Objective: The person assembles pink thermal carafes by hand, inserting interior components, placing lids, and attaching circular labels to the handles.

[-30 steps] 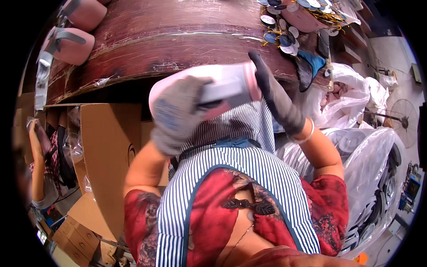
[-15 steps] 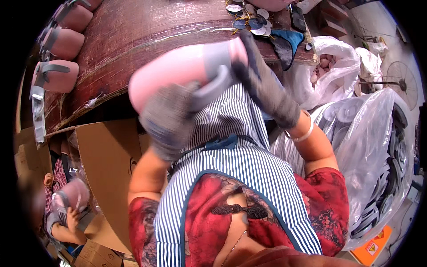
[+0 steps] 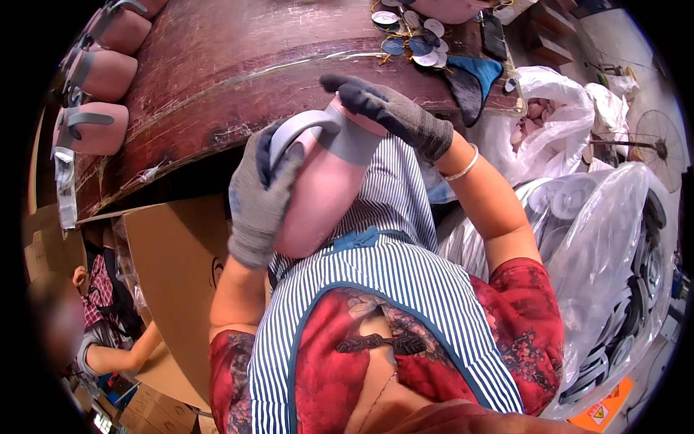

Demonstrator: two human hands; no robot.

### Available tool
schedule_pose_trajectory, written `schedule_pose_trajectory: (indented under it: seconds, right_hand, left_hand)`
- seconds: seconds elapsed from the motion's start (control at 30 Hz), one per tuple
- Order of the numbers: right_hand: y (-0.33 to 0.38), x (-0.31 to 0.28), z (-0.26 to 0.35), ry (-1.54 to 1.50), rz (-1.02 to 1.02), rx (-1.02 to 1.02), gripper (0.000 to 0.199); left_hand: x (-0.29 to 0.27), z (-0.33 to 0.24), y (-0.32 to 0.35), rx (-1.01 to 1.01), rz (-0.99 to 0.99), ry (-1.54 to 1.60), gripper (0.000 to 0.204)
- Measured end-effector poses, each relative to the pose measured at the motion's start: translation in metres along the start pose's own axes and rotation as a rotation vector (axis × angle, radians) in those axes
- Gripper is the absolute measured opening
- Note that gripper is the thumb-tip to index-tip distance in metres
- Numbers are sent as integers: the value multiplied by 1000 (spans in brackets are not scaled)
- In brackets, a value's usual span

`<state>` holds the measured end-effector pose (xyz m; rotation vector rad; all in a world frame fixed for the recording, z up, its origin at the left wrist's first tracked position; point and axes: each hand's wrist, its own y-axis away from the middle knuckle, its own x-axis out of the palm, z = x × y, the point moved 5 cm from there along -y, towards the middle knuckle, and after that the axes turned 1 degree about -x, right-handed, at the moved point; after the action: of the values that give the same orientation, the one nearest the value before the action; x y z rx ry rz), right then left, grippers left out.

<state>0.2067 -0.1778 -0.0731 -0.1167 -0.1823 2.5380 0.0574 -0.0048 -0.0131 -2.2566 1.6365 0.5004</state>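
Observation:
A pink jug with a grey collar and a curved grey handle is tilted in front of my striped apron. Its top end points up and to the right. My left hand, in a grey and dark glove, grips the jug's side by the handle, with its thumb on the pink body. My right hand, gloved the same way, lies over the pink top end with its fingers wrapped across it. Whatever is under that palm is hidden.
Several pink jugs line the left of the dark red table. Tags, a blue-black cloth and a phone lie at the far right. Bags of parts stand right; a cardboard box and another person are left.
The jug has swung more upright, its handle now toward the upper left. My right hand has shifted over its top. At left, the other person's pink jug has gone from sight.

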Motion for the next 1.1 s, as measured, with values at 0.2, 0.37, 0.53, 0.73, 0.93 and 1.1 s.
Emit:
schedule_pose_trajectory:
  seconds: [0.2,0.37,0.53,0.73,0.93,1.1]
  right_hand:
    - [5,-69,-25,1636,-520,75,78]
    - [29,-31,-26,1508,-222,34,98]
    - [53,-33,-49,1407,-110,-97,67]
    - [52,-28,-15,892,-492,-83,29]
    - [39,29,25,-144,-357,400,27]
    - [34,56,18,-283,-419,428,24]
  left_hand:
    - [-7,36,-8,-428,81,572,41]
    - [-2,35,8,-465,140,822,41]
    - [-10,24,-3,-491,300,727,44]
    - [-29,30,-14,-500,413,632,47]
    - [-11,34,-4,-425,218,680,51]
    - [-11,49,-6,-505,373,849,46]
